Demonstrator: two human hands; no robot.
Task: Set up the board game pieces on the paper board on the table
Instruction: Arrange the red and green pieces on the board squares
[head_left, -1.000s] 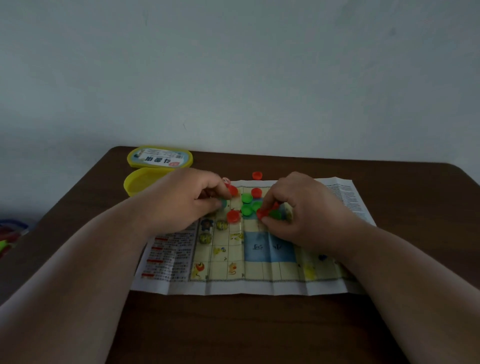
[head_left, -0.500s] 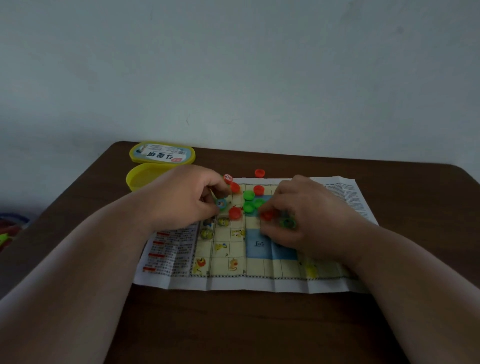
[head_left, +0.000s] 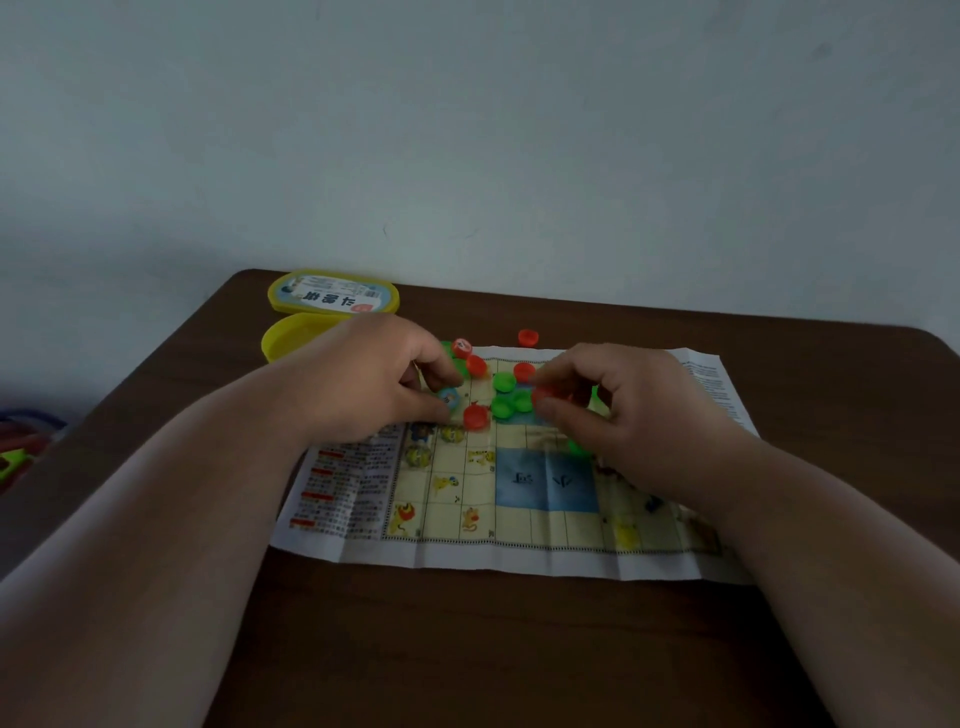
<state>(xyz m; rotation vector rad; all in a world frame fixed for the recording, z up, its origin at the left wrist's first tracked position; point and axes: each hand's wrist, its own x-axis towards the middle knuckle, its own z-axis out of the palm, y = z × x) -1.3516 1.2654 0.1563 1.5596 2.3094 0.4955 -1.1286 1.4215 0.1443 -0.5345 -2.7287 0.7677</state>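
Game pieces, red and green (head_left: 505, 400), cluster at 12 o'clock on the paper board (head_left: 519, 493), which lies flat on the brown tabletop (head_left: 467, 649). Left hand (head_left: 374, 384) pinches a blue-faced piece (head_left: 448, 397); right hand (head_left: 623, 410) pinches a red piece (head_left: 543, 397). A yellow box (head_left: 291, 338) sits at 10 o'clock.
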